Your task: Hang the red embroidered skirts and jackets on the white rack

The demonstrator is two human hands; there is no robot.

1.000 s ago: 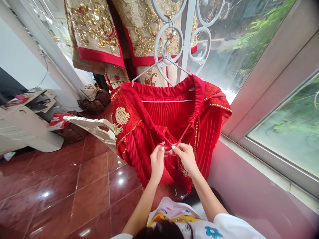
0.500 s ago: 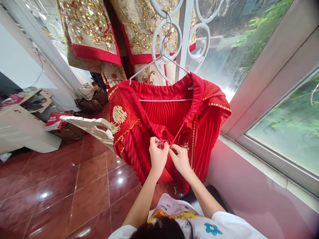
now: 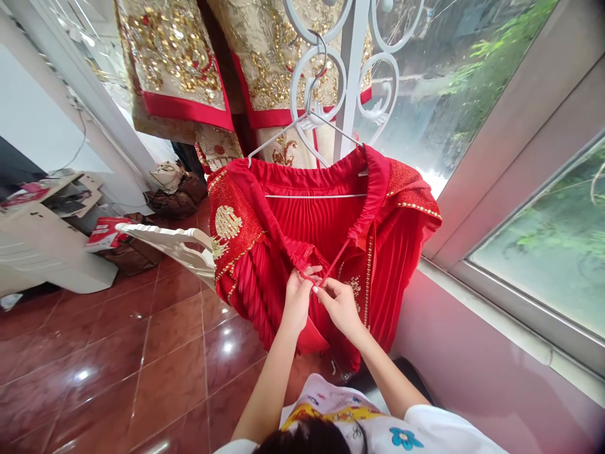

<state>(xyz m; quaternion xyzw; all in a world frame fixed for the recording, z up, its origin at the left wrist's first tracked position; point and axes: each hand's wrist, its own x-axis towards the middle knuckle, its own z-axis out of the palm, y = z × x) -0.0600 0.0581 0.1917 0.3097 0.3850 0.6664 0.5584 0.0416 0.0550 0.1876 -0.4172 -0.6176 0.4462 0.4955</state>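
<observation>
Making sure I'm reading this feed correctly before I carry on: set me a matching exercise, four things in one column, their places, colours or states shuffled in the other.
1. Wire hanger
2. Red cord
3. White carved furniture
4. Sequinned garments

A. Gold and cream, edged with red
B. In the grip of the left hand and right hand
C. Left of the red garment in the picture, over the tiled floor
D. Has a bar across the red garment's opening

Pairs: 1-D, 2-B, 3-C, 4-A

Left hand [image 3: 297,299]: fingers, curled moments ago, now straighter. Right hand [image 3: 341,306]: fingertips shifted left, at left hand's fingers, pinching red cord [image 3: 336,260].
</observation>
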